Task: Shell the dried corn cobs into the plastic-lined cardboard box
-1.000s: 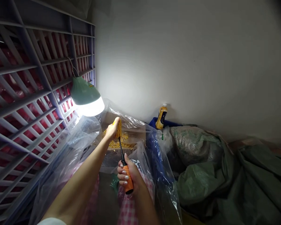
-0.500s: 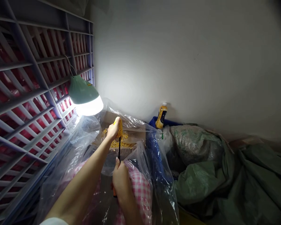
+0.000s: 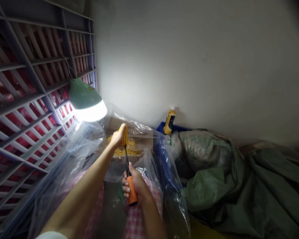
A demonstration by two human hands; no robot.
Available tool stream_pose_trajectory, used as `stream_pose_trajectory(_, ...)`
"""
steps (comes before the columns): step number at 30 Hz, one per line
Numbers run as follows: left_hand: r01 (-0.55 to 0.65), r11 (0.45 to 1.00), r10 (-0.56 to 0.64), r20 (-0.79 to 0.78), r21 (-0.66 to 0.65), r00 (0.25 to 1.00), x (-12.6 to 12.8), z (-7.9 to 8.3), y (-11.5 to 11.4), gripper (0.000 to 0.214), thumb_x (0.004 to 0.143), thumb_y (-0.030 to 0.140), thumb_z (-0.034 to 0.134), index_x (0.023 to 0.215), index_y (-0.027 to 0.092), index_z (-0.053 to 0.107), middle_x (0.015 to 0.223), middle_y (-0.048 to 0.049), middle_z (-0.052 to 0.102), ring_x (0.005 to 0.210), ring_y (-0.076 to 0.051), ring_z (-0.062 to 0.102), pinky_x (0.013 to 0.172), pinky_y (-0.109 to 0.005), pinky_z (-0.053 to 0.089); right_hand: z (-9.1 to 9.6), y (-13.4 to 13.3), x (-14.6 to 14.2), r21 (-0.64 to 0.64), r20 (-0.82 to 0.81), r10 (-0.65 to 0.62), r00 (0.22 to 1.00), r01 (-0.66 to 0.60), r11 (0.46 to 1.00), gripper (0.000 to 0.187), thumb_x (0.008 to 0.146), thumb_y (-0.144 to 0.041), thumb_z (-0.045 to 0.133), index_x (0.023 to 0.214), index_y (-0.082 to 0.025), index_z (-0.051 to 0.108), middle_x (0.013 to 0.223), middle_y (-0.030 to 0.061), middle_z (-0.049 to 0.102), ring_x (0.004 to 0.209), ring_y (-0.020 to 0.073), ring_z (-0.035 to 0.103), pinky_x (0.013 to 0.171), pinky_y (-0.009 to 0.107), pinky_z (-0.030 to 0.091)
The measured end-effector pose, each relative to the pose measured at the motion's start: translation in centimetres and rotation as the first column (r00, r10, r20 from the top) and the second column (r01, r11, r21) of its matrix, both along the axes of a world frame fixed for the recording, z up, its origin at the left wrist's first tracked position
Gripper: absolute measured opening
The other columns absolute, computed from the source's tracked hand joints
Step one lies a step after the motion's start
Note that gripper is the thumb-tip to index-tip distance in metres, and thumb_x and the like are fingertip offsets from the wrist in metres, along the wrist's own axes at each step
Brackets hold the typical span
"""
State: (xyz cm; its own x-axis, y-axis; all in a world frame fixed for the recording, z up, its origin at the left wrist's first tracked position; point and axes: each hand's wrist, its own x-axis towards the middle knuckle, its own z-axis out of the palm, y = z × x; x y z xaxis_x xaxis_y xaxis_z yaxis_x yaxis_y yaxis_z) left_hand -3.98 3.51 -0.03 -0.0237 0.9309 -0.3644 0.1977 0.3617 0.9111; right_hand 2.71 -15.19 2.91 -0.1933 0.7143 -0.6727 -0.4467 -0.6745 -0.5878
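Observation:
My left hand (image 3: 117, 137) is stretched forward and closed around a yellow corn cob (image 3: 125, 134), held upright over a cardboard box (image 3: 142, 142) lined with clear plastic. Loose corn kernels (image 3: 124, 152) lie in the box below the cob. My right hand (image 3: 134, 186) grips the orange handle of a screwdriver (image 3: 129, 181). Its black shaft points up and forward, and the tip meets the lower end of the cob.
A lit green lamp (image 3: 86, 101) hangs on a grey lattice rack (image 3: 27, 86) at the left. A yellow bottle (image 3: 169, 121) stands by the white wall. Green sacks (image 3: 214, 172) fill the right side. Clear plastic sheeting (image 3: 64, 166) and pink checked cloth (image 3: 139, 222) lie around my arms.
My right hand turned so the orange handle shows again after being hidden half a second ago. The cob stays held over the box. The view shifted slightly to the right.

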Motion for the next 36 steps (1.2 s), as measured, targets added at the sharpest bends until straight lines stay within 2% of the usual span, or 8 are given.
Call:
stream_pose_trajectory(5,-0.012,1.000,0.014,-0.072,0.026,0.997,0.4,-0.6,-0.1,0.085,0.061,0.077,0.038,0.100,0.005,0.063,0.103,-0.0201,0.062,0.092,-0.030,0.059,0.075,-0.033,0.043,-2.2,-0.2,-2.9,0.071,0.685,-0.033,0.728,-0.021,0.997,0.040,0.085,-0.051,0.028,0.067,-0.019,0.045,0.046,-0.0025,0.044,0.029,0.0101,0.040,0.033,0.023,0.033)
stream_pose_trajectory(9,0.018,0.999,-0.013,-0.128,0.037,0.992,0.8,-0.5,0.0,0.088,0.060,0.078,0.036,0.101,0.005,0.063,0.104,-0.0214,0.061,0.095,-0.033,0.057,0.078,-0.035,0.041,-2.9,-0.1,-4.1,0.072,0.865,-0.047,0.500,-0.031,0.997,0.035,0.087,-0.041,0.031,0.069,-0.017,0.050,0.052,0.0041,0.051,0.038,0.0139,0.048,0.039,0.026,0.033)
stream_pose_trajectory(11,0.022,0.999,-0.016,-0.149,0.038,0.989,0.8,-0.3,0.1,0.088,0.060,0.078,0.037,0.100,0.005,0.063,0.103,-0.0216,0.062,0.095,-0.033,0.057,0.078,-0.036,0.041,-2.8,0.0,-4.0,0.067,0.835,-0.044,0.548,-0.021,0.998,0.035,0.086,-0.042,0.031,0.069,-0.017,0.049,0.050,0.0027,0.049,0.036,0.0138,0.047,0.039,0.026,0.032)
stream_pose_trajectory(16,0.029,1.000,-0.030,-0.059,-0.008,0.998,0.6,-0.1,0.2,0.085,0.061,0.077,0.038,0.099,0.005,0.063,0.103,-0.0201,0.062,0.089,-0.030,0.060,0.073,-0.032,0.044,-1.2,0.1,-2.0,0.044,0.297,-0.077,0.952,0.067,0.997,0.041,0.086,-0.052,0.023,0.067,-0.020,0.039,0.042,-0.0064,0.038,0.027,0.0067,0.033,0.033,0.019,0.028)
stream_pose_trajectory(21,0.037,0.999,-0.038,-0.041,-0.033,0.998,0.3,0.0,-0.2,0.083,0.061,0.075,0.042,0.099,0.004,0.063,0.103,-0.0205,0.062,0.088,-0.030,0.059,0.072,-0.032,0.044,0.4,0.2,0.2,-0.045,-0.202,-0.006,0.979,-0.003,0.999,0.048,0.087,-0.054,0.011,0.062,-0.019,0.034,0.038,-0.0088,0.029,0.027,0.0035,0.022,0.030,0.014,0.022)
stream_pose_trajectory(26,0.029,1.000,-0.030,-0.068,-0.012,0.997,0.5,-0.2,-0.6,0.087,0.062,0.077,0.037,0.103,0.004,0.061,0.107,-0.0210,0.060,0.094,-0.031,0.058,0.077,-0.033,0.042,-1.0,-0.2,-1.3,0.031,0.330,-0.037,0.943,0.028,0.999,0.041,0.088,-0.049,0.020,0.067,-0.019,0.040,0.041,-0.0068,0.038,0.027,0.0059,0.032,0.032,0.018,0.028)
stream_pose_trajectory(32,0.055,0.998,-0.052,-0.200,0.008,0.978,1.3,-0.1,-0.7,0.088,0.064,0.077,0.032,0.103,0.004,0.062,0.106,-0.0219,0.061,0.101,-0.033,0.055,0.083,-0.036,0.040,-2.5,-0.3,-4.0,0.044,0.884,-0.010,0.467,-0.063,0.997,0.036,0.088,-0.038,0.029,0.071,-0.015,0.052,0.053,0.0058,0.054,0.039,0.0145,0.050,0.037,0.024,0.033)
stream_pose_trajectory(36,0.064,0.998,-0.065,-0.201,-0.012,0.977,1.5,0.2,-0.3,0.087,0.065,0.076,0.033,0.106,0.004,0.061,0.109,-0.0217,0.060,0.102,-0.033,0.055,0.082,-0.035,0.040,-2.6,0.1,-3.6,0.060,0.803,-0.039,0.595,-0.015,0.998,0.036,0.087,-0.042,0.029,0.071,-0.017,0.050,0.048,0.0017,0.049,0.033,0.0129,0.046,0.036,0.024,0.033)
